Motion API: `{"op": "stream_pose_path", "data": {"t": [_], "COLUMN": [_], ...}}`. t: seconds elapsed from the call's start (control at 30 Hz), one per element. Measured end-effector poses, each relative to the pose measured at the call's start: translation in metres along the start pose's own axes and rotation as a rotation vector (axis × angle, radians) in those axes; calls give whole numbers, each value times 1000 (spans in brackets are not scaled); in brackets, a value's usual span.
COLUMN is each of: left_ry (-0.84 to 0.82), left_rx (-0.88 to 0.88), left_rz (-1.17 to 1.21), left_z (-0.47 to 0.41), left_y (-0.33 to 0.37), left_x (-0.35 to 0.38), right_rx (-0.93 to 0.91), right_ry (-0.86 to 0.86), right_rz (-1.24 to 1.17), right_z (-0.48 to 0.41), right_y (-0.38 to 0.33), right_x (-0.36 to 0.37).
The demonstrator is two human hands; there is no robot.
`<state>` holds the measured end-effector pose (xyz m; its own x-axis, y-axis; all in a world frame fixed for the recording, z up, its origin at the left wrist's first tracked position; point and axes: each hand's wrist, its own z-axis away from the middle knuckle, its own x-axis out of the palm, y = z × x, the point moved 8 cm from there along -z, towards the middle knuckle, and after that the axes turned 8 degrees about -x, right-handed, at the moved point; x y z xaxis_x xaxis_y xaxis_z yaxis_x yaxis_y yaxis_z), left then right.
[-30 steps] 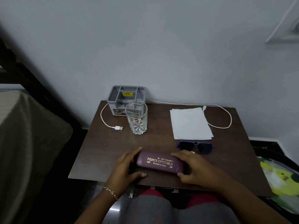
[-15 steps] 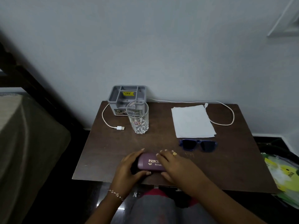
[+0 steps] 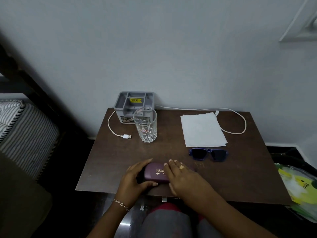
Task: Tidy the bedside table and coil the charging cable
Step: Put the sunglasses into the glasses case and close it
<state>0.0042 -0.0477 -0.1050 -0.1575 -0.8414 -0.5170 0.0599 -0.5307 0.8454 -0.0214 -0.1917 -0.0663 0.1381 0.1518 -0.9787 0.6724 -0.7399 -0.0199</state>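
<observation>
A purple spectacle case lies near the front edge of the dark wooden bedside table. My left hand grips its left end, thumb in front and fingers behind. My right hand lies over the case's right part and hides it. A white charging cable runs uncoiled along the table's back, its USB plug lying at the left. Blue sunglasses lie folded to the right.
A grey organiser box stands at the back left with a clear glass in front of it. A white paper sheet lies at the back right. A striped mattress is left of the table, a green bag right.
My right hand has slid from the case's right end to lie over its middle and right part. The left hand stays on the left end.
</observation>
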Motion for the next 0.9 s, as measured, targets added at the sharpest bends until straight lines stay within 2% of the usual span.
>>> {"op": "stream_pose_path", "data": {"t": [0.13,0.17,0.23,0.3,0.4,0.47,0.57,0.7,0.83,0.9], "left_ry": [-7,3,20,45,63,57,87,97,21,-24], "left_rx": [-72,-88,-101,-106,-115,-123,-149,-148,-85,-112], "left_rz": [106,124,135,145,178,195,242,248,67,14], "left_z": [2,2,2,1,0,-1,1,6,7,7], "left_y": [-7,-9,-11,-12,-13,-14,-18,-14,-8,-8], "left_x": [-2,-3,-5,-9,-14,-16,-19,-22,-22,-22], "right_rx": [299,377,538,579,511,531,609,684,795,799], "right_ry": [45,106,237,212,76,69,88,159,246,276], "right_rz": [-583,-701,-877,-978,-990,-988,-1040,-997,-836,-697], "right_z": [46,58,74,71,57,52,50,44,30,25], "right_y": [41,52,70,72,61,63,68,69,70,67], "right_x": [-12,-14,-14,-10,2,5,7,2,1,1]}}
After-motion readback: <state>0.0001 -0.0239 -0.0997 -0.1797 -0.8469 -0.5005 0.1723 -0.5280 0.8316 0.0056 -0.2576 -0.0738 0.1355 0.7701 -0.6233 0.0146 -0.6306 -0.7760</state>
